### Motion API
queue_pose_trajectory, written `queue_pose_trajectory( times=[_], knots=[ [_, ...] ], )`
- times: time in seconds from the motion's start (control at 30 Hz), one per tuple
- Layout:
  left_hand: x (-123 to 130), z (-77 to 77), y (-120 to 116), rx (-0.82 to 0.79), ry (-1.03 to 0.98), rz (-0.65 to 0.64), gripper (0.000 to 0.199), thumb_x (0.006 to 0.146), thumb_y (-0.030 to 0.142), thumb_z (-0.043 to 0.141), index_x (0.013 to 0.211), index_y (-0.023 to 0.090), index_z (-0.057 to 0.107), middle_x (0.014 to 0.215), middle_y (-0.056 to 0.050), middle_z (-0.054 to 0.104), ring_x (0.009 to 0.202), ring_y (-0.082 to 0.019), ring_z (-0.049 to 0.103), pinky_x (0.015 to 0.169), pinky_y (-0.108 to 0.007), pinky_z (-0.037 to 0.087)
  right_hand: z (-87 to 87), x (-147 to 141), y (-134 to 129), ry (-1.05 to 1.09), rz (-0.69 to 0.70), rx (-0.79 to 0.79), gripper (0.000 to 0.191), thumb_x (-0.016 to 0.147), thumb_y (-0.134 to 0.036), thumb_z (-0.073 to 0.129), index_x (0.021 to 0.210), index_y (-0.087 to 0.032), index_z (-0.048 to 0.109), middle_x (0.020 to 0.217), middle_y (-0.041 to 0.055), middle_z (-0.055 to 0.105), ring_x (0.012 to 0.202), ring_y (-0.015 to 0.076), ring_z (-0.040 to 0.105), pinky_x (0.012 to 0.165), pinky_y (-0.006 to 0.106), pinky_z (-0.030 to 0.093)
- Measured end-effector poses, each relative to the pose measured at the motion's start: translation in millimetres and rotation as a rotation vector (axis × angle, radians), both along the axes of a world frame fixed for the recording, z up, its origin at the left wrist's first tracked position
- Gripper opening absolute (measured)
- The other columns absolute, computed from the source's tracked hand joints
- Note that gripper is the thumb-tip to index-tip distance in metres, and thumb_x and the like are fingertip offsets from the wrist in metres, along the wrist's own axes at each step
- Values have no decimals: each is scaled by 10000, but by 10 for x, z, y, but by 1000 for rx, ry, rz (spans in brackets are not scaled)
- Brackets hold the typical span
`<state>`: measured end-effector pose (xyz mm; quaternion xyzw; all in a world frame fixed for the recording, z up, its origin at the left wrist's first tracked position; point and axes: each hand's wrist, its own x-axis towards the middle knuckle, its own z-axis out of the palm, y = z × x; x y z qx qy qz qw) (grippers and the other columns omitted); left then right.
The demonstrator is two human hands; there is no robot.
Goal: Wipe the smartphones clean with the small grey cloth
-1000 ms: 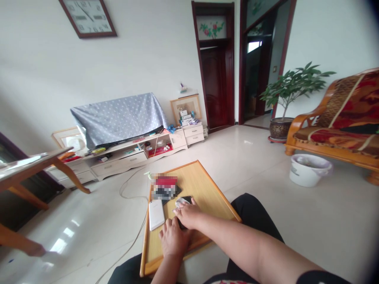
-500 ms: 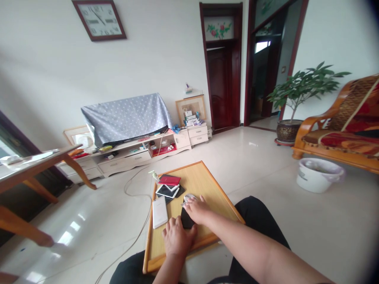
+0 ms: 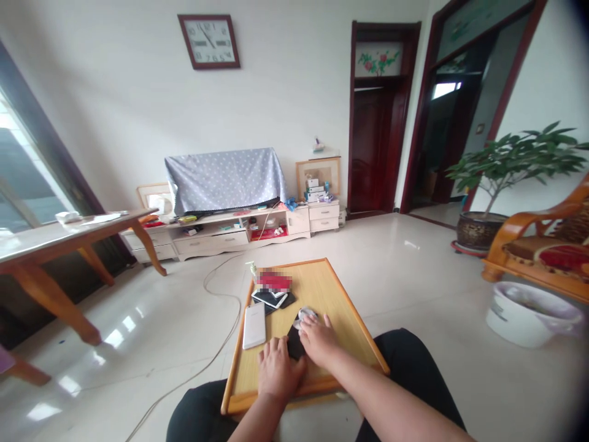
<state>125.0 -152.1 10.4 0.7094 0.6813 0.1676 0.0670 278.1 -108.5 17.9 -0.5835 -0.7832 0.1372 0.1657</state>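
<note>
A black phone (image 3: pixel 295 345) lies flat on a small wooden tray table (image 3: pixel 340 319) in front of me. My left hand (image 3: pixel 278 368) grips its near end, fingers along the left side and thumb at the lower right. A crumpled whitish cloth (image 3: pixel 306 316) is under the fingers of my right hand (image 3: pixel 318 337), pressed against the phone's far end. The palm covers part of the phone. To the left lies a white phone (image 3: pixel 254 326), face down. Behind it several phones are stacked, with a white-framed one (image 3: pixel 269 298) and a red, pixelated item (image 3: pixel 275 282) on top.
A pump bottle (image 3: pixel 251 270) stands at the table's far left corner. A cable (image 3: pixel 216 362) runs over the floor on the left. Further off are a wooden table (image 3: pixel 83 230), a low cabinet (image 3: pixel 216 242), a white bucket (image 3: pixel 519 322) and a potted plant (image 3: pixel 483 227).
My view has turned to the left, so the room and table appear shifted right. Both hands stay at the black phone, with the cloth still under my right fingers.
</note>
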Motion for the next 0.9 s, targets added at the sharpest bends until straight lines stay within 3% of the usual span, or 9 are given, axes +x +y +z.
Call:
queue_pose_trajectory(
  times=[0.13,0.3,0.4,0.53,0.63,0.77,0.9],
  knots=[
    [-26,-40,5,17,-23,-1,512,831,455,553,1282,214,534,1235,-100,593,1196,-277,489,985,-388,301,-25,-133,41,0,-15,7,479,1012,-354,326,1405,-191,545,1524,123,453,1449,269,334,1208,522,29],
    [-55,-44,2,13,-18,-28,400,870,356,496,1243,224,550,1212,-90,600,1145,-257,509,948,-374,315,-148,-246,-211,75,200,39,487,1026,-327,268,1433,-243,521,1489,74,510,1411,219,402,1213,439,123],
    [-53,-13,-8,14,-34,-19,442,832,417,552,1229,225,557,1202,-84,609,1168,-269,501,970,-384,314,-89,-80,-75,29,109,16,441,1005,-315,319,1358,-288,583,1492,34,511,1399,217,413,1202,493,117],
    [-60,-8,-21,23,-50,-27,432,777,386,599,1179,228,585,1205,-79,620,1160,-275,504,975,-388,323,24,151,277,-23,-10,0,401,953,-251,383,1231,-235,672,1390,111,600,1348,279,469,1157,580,161],
    [-77,-49,-22,43,-60,-43,395,784,312,578,1170,232,597,1285,-80,594,1184,-266,492,1001,-376,319,33,190,410,-44,27,8,398,897,-208,455,1216,-248,689,1384,95,605,1345,261,472,1166,496,203],
    [-99,-70,-31,79,-65,-26,399,833,235,508,1226,234,582,1399,-77,517,1273,-251,436,1032,-362,298,-16,166,359,-54,122,40,434,898,-257,509,1313,-273,635,1463,43,537,1370,208,436,1148,331,264],
    [-104,8,-79,98,-53,11,270,879,257,476,1115,241,607,1186,-71,593,1116,-237,508,934,-356,331,-29,179,219,-71,74,71,379,919,-341,536,1262,-241,664,1370,83,609,1305,252,488,1119,366,301]
  ],
)
